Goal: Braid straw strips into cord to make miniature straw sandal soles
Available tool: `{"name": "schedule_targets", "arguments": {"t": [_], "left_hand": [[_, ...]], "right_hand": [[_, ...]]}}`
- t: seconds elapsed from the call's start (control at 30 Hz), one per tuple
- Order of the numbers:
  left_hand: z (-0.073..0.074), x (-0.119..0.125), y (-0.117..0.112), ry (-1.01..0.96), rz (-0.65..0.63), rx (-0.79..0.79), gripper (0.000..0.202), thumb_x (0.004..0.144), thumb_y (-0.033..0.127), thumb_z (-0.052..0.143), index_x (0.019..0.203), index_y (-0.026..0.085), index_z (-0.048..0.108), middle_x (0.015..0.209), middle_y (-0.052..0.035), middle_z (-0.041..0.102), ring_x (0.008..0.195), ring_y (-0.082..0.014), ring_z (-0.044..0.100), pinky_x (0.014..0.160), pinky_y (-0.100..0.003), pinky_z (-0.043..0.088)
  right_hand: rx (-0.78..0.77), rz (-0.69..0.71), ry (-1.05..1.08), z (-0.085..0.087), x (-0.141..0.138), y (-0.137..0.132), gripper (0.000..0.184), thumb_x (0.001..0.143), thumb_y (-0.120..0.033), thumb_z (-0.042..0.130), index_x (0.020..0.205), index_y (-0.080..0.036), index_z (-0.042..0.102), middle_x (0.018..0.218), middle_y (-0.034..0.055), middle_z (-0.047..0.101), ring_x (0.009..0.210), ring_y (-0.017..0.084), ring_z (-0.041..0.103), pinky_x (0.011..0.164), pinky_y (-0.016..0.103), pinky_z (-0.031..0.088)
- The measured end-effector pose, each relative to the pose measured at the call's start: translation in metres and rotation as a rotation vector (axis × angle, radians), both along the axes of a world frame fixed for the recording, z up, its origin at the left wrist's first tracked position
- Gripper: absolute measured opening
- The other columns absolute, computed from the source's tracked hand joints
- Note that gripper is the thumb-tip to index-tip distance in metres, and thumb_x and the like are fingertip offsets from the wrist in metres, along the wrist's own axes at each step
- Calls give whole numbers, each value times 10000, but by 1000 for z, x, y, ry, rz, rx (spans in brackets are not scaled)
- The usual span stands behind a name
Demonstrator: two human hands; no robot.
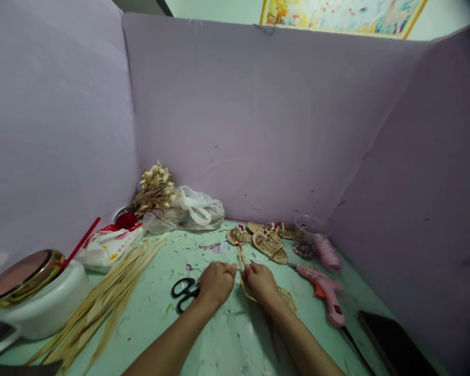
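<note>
At the middle of the table my left hand (pixel 218 283) and my right hand (pixel 261 283) face each other, fingers closed in a pinch. Between them they grip a thin straw braid (pixel 240 254), which runs away from me to a red tie at its far end. A loose yellowish strand hangs below the fingers on the right-hand side. Scissors with black handles (pixel 183 287) lie beside my left hand, their blades hidden by it. Partly covered by my right forearm is a coil of straw cord (pixel 288 300). Woven straw sandal-like pieces (pixel 269 247) with red and white beads lie just beyond.
On the right are a pink glue gun (pixel 326 292), a pink thread spool (pixel 327 254), a clear tub (pixel 308 225) and a dark flat device (pixel 391 339). Dry straw strips (pixel 113 292), a white pot (pixel 50 300) and a plastic bag (pixel 201 208) occupy the left. Purple panels (pixel 235 125) enclose the table.
</note>
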State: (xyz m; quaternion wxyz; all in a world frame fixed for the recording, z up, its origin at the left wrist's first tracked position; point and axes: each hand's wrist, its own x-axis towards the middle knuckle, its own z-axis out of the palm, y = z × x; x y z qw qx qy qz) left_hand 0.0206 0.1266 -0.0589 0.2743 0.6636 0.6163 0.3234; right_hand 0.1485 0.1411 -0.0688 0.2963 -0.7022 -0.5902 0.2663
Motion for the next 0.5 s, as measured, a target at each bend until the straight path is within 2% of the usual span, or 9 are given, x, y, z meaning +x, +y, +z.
{"name": "schedule_targets", "arguments": {"t": [0.07,0.17,0.23,0.3,0.37,0.43,0.5], "left_hand": [[2,1,2,-151,21,-63,337,729,336,438,438,166,426,433,28,348,478,-95,298,500,-236,194],[7,-2,12,-620,107,-339,328,712,315,487,442,168,375,408,48,309,413,-72,260,447,-214,179],[12,-8,23,-817,152,-486,334,764,326,413,475,178,333,408,53,316,360,-58,223,405,-200,165],[18,-13,34,-885,166,-545,302,805,282,315,521,181,321,438,39,368,344,-53,255,385,-184,194],[22,-15,42,-955,181,-563,248,813,235,287,583,169,353,524,-2,471,402,-56,388,414,-167,284],[26,-14,43,-989,208,-564,187,802,241,328,653,150,397,619,-50,538,480,-73,478,456,-178,351],[31,-12,38,-983,275,-547,141,768,260,403,763,125,444,690,-71,556,476,-81,481,437,-191,349]], "right_hand": [[4,1,18,2,-3,-6,320,741,-186,472,424,-197,429,475,27,485,520,139,415,522,244,229],[-6,2,70,3,-5,-12,323,737,-173,475,421,-194,413,463,18,452,510,133,391,525,247,222],[-22,-5,126,3,-5,-12,324,742,-175,468,424,-190,408,465,10,433,506,125,376,522,246,223],[-63,-13,209,3,-4,-12,327,750,-177,451,426,-184,406,464,1,418,493,113,366,508,240,230],[-145,-7,325,5,-3,-11,298,761,-171,414,464,-176,442,447,-12,404,446,99,359,474,231,243],[-259,22,475,9,-1,-12,236,761,-146,378,555,-161,494,446,-23,417,392,86,366,434,219,264],[-371,62,636,15,2,-12,176,750,-111,362,671,-144,516,480,-19,467,384,80,417,423,205,321]]}}
